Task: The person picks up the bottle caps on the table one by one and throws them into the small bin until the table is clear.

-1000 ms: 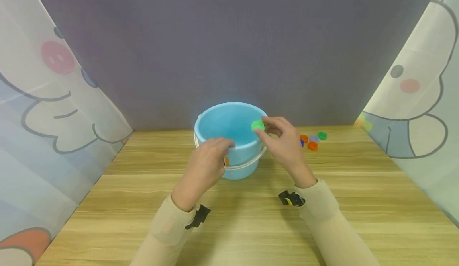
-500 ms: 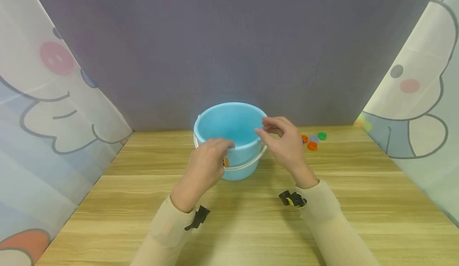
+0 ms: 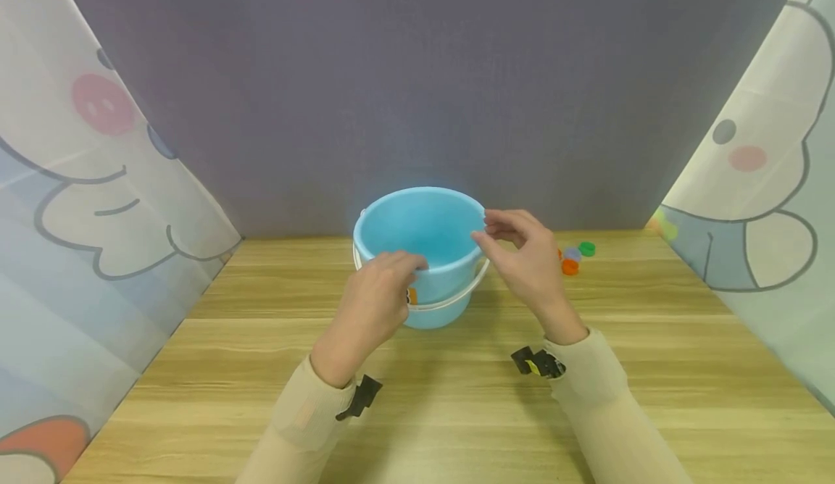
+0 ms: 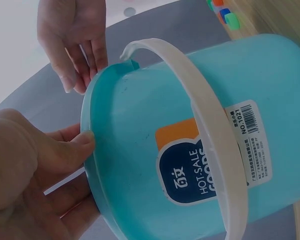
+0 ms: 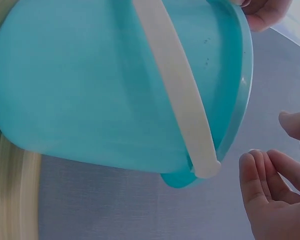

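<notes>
A light blue plastic bucket (image 3: 446,281) stands upright on the wooden table, its white handle (image 4: 227,150) hanging down across the front. My left hand (image 3: 365,306) grips the near rim, with the thumb on the outer wall and the fingers over the inside, as the left wrist view shows. At the right side of the rim is my right hand (image 3: 528,266). Its thumb and fingers are apart, and nothing shows between them in the right wrist view. A printed label (image 4: 190,172) is on the bucket's front. The bottom inside is hidden behind the near wall.
Several small round plastic caps lie on the table right of the bucket, among them an orange cap (image 3: 570,267), a pale purple cap (image 3: 572,253) and a green cap (image 3: 587,248). A grey panel (image 3: 417,93) rises behind; cartoon-printed curtains (image 3: 98,180) flank the table.
A second ago my right hand held a bright green cap over the bucket; it let go, and the cap is out of sight. The hand has since shifted slightly right. My left hand stays put.
</notes>
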Demonstrator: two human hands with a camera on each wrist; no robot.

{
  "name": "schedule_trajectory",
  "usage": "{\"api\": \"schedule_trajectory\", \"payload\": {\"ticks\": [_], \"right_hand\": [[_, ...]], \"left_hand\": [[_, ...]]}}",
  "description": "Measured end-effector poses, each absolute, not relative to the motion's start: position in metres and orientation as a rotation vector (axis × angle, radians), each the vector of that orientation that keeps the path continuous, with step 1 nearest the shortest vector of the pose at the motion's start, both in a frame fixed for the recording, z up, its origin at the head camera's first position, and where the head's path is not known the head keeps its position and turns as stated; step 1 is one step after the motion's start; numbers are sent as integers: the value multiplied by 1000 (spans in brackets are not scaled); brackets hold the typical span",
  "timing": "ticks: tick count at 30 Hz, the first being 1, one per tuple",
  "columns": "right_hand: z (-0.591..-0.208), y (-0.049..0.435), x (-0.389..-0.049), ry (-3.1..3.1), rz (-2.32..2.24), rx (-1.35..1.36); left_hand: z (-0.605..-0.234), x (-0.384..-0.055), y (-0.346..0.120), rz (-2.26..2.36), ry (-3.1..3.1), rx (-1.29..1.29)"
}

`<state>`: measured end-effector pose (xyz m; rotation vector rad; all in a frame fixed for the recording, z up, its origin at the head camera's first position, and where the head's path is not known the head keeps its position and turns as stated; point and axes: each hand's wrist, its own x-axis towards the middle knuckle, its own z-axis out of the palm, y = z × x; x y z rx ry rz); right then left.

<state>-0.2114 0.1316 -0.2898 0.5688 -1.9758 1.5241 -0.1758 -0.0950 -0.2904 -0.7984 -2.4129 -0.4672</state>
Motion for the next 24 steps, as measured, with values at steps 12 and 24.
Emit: {"api": "schedule_trajectory", "payload": {"ticks": [12, 24], "right_hand": [[-287, 135, -210, -1976, 1521, 569], [-290, 150, -217, -2048, 1427, 534]], "left_hand": [[-290, -174, -96, -486, -2427, -795], [-289, -175, -97, -492, -2409, -803]]}}
